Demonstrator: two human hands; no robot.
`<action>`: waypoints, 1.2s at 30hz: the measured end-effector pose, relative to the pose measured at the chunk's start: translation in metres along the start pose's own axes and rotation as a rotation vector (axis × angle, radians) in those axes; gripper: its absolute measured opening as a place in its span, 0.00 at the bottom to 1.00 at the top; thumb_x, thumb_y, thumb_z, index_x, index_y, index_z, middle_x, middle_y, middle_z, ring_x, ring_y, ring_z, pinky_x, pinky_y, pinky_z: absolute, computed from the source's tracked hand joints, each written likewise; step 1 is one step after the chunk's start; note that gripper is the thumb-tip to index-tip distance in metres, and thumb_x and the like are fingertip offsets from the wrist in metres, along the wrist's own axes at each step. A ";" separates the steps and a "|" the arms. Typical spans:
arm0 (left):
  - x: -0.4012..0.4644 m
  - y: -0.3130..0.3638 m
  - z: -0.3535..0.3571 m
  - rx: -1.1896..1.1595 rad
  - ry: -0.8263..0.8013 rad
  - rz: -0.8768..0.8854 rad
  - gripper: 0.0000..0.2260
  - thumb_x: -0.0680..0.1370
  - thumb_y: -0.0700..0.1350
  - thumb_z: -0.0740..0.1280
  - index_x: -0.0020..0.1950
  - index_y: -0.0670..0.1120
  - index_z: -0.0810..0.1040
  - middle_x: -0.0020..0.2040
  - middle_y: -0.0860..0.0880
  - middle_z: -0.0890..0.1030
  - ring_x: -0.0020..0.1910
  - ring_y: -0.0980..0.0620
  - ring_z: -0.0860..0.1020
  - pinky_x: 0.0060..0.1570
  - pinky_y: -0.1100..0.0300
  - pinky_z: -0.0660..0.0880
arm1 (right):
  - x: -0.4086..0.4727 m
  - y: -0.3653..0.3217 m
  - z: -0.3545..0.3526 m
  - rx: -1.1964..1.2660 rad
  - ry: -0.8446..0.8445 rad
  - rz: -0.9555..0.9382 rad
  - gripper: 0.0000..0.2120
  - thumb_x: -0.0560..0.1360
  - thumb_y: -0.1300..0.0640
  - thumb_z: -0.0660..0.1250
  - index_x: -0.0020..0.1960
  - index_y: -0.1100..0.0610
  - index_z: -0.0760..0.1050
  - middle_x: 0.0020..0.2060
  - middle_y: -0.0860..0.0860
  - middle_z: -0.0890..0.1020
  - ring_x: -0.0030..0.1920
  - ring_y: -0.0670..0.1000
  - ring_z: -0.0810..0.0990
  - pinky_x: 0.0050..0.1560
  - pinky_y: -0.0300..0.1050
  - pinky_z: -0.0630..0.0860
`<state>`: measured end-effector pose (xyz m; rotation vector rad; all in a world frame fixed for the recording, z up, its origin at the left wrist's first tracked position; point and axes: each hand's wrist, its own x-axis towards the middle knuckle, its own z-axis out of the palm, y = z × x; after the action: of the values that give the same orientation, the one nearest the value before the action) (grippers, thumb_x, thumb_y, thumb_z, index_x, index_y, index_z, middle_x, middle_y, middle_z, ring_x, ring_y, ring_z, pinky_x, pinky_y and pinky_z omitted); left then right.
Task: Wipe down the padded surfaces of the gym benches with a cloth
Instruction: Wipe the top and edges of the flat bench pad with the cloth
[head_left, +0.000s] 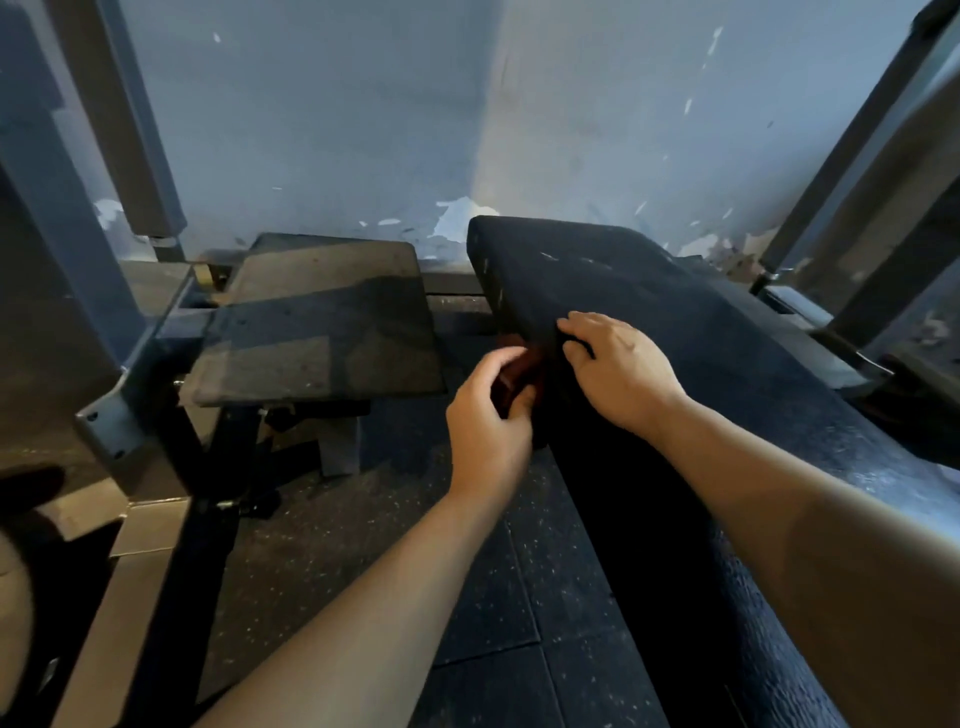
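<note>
Item: dark reddish-brown cloth (519, 371), small, bunched, soft fabric. Location: against the left side wall of the long black padded bench (675, 322), roughly midway along its visible length, right of centre in the scene. Handling, as judged: light, limp and easily crumpled; it will take the shape of whatever presses it, so it is best gathered in a full-hand wad and held flat against the padding. The textured vinyl looks firm and slightly grippy, with pale specks and scuffs on top. Left hand (488, 410): forearm reaching up from the near edge, wrist straight, fingers and thumb curled round the cloth, holding it to the bench side. Right hand (618, 364): forearm entering from the near right, palm down on the bench top at its left edge, fingers relaxed and slightly bent over the edge, holding nothing. Also present: a second, smaller worn brown flat pad (322, 322) on a metal frame, to the left and well apart; blue-grey wall (337, 130) with flaking paint at the far side.
</note>
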<state>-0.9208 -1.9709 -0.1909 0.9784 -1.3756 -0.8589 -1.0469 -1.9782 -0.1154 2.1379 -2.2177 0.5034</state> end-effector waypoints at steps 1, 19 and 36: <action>-0.010 -0.002 -0.003 -0.016 -0.020 0.042 0.16 0.74 0.32 0.68 0.59 0.45 0.79 0.56 0.54 0.81 0.56 0.60 0.77 0.59 0.65 0.73 | 0.000 0.000 0.003 -0.003 -0.004 0.001 0.16 0.81 0.58 0.56 0.65 0.59 0.75 0.65 0.53 0.76 0.69 0.52 0.68 0.67 0.43 0.61; 0.033 -0.015 0.008 0.008 0.112 0.007 0.08 0.75 0.34 0.69 0.51 0.44 0.82 0.49 0.49 0.84 0.46 0.62 0.80 0.50 0.70 0.74 | 0.004 0.005 0.008 -0.018 -0.060 -0.027 0.20 0.83 0.57 0.51 0.75 0.54 0.64 0.75 0.48 0.64 0.76 0.47 0.56 0.73 0.39 0.50; 0.024 -0.005 0.003 0.019 0.094 0.064 0.14 0.70 0.29 0.70 0.48 0.46 0.81 0.46 0.54 0.82 0.48 0.61 0.79 0.50 0.71 0.72 | 0.006 0.004 0.007 -0.014 -0.033 -0.010 0.20 0.83 0.56 0.54 0.73 0.52 0.67 0.74 0.47 0.67 0.74 0.48 0.62 0.71 0.43 0.57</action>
<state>-0.9231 -1.9949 -0.1865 0.9720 -1.3295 -0.7443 -1.0495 -1.9861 -0.1218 2.1648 -2.2196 0.4542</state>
